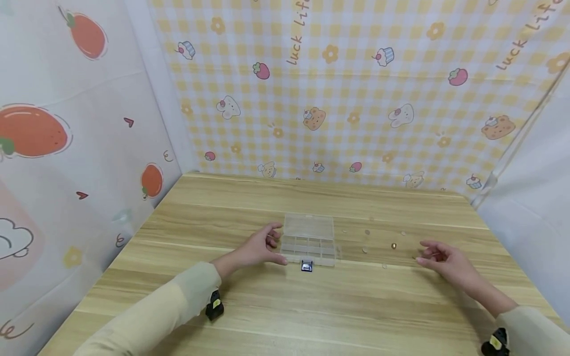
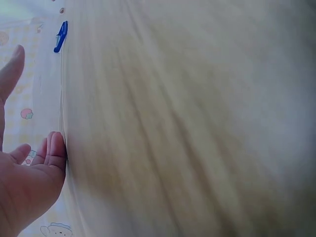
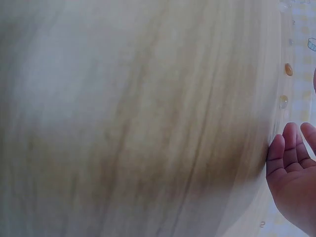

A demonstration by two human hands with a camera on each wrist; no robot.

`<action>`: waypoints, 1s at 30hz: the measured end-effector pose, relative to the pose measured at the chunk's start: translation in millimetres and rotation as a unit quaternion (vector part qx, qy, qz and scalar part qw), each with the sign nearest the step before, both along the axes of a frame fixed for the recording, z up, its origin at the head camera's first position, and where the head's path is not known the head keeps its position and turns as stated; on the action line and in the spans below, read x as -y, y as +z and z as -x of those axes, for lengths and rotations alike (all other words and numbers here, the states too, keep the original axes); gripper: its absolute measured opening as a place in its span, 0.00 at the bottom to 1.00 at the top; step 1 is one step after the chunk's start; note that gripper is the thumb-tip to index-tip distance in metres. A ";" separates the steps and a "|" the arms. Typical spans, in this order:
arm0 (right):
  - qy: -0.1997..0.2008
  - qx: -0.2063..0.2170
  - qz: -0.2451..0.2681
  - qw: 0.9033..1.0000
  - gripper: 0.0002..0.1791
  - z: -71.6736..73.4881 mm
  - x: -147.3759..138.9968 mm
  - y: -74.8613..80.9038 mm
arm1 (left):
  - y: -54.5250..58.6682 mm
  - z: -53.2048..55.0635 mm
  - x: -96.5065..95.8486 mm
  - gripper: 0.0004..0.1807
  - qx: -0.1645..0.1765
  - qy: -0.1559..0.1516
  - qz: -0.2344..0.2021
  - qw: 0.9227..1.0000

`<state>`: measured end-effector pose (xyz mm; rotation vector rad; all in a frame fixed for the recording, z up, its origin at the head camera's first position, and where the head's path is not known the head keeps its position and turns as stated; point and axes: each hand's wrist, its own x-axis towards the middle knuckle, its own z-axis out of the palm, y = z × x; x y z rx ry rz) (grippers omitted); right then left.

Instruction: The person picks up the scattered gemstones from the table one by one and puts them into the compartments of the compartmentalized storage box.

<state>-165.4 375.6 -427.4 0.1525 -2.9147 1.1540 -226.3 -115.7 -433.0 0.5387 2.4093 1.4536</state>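
Observation:
A clear plastic compartment box (image 1: 308, 247) lies on the table with its lid (image 1: 309, 225) raised at the back and a blue clasp (image 1: 307, 266) at its front. My left hand (image 1: 262, 247) is at the box's left side, thumb and fingers spread apart, thumb tip by the front left corner. To the right, my right hand (image 1: 450, 264) hovers close over the wood with fingers loosely bent and thumb apart from the index finger. Left of it lies a small shiny gold-brown bead (image 1: 394, 245), which looks amber in the right wrist view.
Several small, pale, see-through pieces, such as one clear piece (image 1: 364, 250), are scattered between the box and my right hand. The wooden table (image 1: 285, 306) meets a patterned cloth wall (image 1: 338, 99) at the back. Cloth walls also stand left and right.

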 end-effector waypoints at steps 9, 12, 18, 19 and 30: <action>-0.008 0.000 0.007 1.000 0.31 1.6 4.5 -4.3 | 1.1 2.0 -3.6 0.51 -0.003 -0.006 0.011 1.000; -0.009 0.000 0.015 1.000 0.31 1.9 5.5 -6.4 | 1.4 1.7 -4.4 0.50 -0.002 -0.002 0.012 1.000; -0.013 0.001 0.024 1.000 0.30 1.5 6.9 -7.8 | 2.8 1.2 -5.4 0.48 0.001 0.011 0.008 1.000; -0.015 0.000 0.023 1.000 0.30 1.5 7.0 -8.0 | 2.7 1.2 -5.6 0.48 -0.001 0.011 0.008 1.000; -0.033 -0.023 -0.005 0.999 0.23 1.4 9.0 -12.9 | 1.0 2.5 -6.8 0.44 0.004 0.022 0.017 1.000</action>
